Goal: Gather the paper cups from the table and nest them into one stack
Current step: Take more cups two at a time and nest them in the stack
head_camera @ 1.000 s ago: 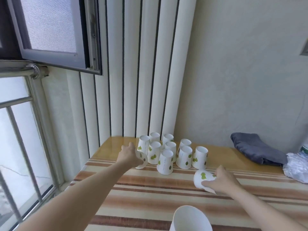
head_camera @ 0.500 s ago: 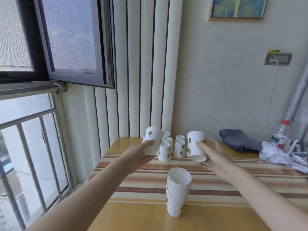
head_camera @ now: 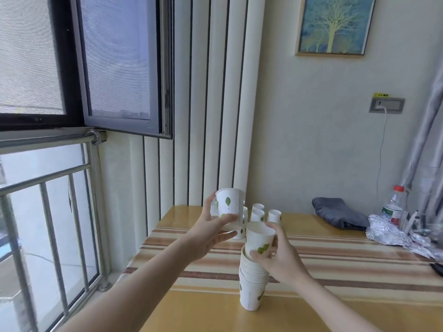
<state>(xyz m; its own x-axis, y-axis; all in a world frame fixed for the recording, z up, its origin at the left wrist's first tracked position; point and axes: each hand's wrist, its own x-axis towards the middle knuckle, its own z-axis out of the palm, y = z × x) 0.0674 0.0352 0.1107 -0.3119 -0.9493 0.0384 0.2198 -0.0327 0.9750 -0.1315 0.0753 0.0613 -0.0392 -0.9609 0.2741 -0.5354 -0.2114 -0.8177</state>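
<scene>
Paper cup (head_camera: 260, 240) gripped in my right hand (head_camera: 280, 257), seated atop stack (head_camera: 253, 286); my left hand (head_camera: 211, 232) grips second cup (head_camera: 227, 203), raised beside it.

The right hand (head_camera: 280, 257) grips a cup (head_camera: 260, 239) seated in the stack (head_camera: 253, 283). The left hand (head_camera: 211, 233) holds another cup (head_camera: 227, 204) above the table (head_camera: 335, 307).

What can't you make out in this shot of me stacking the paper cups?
- Head view: the count of loose cups at the back; the left hand and its held cup cover some.
- How far the right hand's cup sits in the stack; its fingers cover the joint.
- The bottle label: too small.
- The dark object at the right edge: cut off.
</scene>
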